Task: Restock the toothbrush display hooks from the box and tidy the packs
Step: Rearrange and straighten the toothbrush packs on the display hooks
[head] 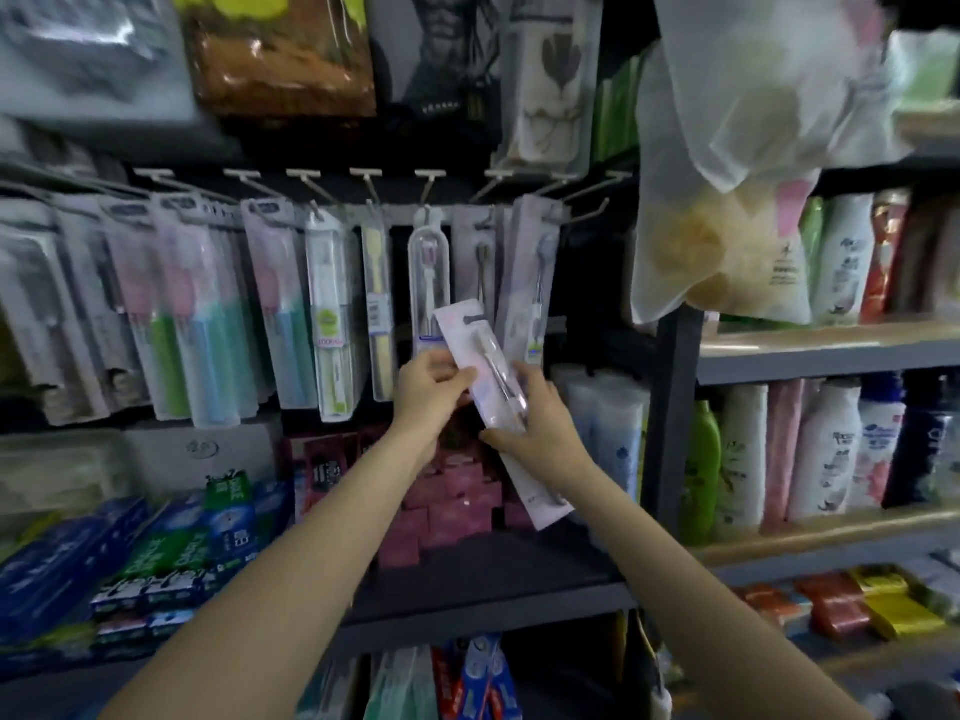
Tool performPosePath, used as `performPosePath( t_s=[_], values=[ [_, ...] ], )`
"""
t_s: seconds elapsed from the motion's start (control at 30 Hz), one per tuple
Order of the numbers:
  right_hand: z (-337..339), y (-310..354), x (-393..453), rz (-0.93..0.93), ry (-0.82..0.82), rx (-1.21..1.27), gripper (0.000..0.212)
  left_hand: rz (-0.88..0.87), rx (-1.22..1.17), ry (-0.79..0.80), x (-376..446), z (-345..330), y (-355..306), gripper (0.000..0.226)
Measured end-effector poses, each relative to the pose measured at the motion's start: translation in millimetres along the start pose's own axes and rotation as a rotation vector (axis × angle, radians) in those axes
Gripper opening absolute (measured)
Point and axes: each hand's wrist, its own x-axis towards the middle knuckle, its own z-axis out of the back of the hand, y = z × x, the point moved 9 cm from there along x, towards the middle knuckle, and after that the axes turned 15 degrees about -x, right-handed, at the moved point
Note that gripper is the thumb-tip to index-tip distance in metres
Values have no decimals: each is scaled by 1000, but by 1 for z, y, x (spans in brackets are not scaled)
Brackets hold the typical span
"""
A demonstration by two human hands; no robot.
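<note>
The long row of metal display hooks (363,174) is loaded with hanging carded toothbrush packs (280,304) right in front of me. My left hand (431,381) and right hand (540,423) both pinch a slim pink-and-white blister toothbrush pack (483,366) just below those hooks. It's tilted, long axis running diagonally, top end pointing up-left, and my right fingers also grip a second white pack (535,491) angled down-right.
</note>
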Motion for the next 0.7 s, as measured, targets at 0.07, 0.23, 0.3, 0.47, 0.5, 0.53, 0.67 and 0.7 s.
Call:
performPosePath(
  t_s=[0.07, 0.23, 0.3, 0.47, 0.5, 0.53, 0.67, 0.7],
  values=[
    [7, 12, 20, 71, -72, -70, 74, -61, 46, -34, 14, 7, -16, 9],
    [29, 18, 65, 99, -119, 75, 75, -233, 158, -69, 36, 25, -57, 15],
    [31, 19, 79, 99, -132, 71, 74, -275, 201, -37, 38, 23, -64, 14],
    [33, 17, 95, 45, -211, 58, 74, -352, 268, -19, 40, 13, -74, 17],
    [32, 14, 97, 16, -224, 64, 74, -360, 273, -17, 40, 12, -75, 18],
    [31, 12, 98, -10, -236, 70, 73, -369, 282, -15, 41, 10, -75, 19],
    [20, 8, 103, -51, -241, 76, 76, -456, 380, -4, 38, 4, -81, 20],
    [16, 8, 105, -51, -225, 66, 79, -486, 419, -10, 36, 3, -83, 20]
  ],
)
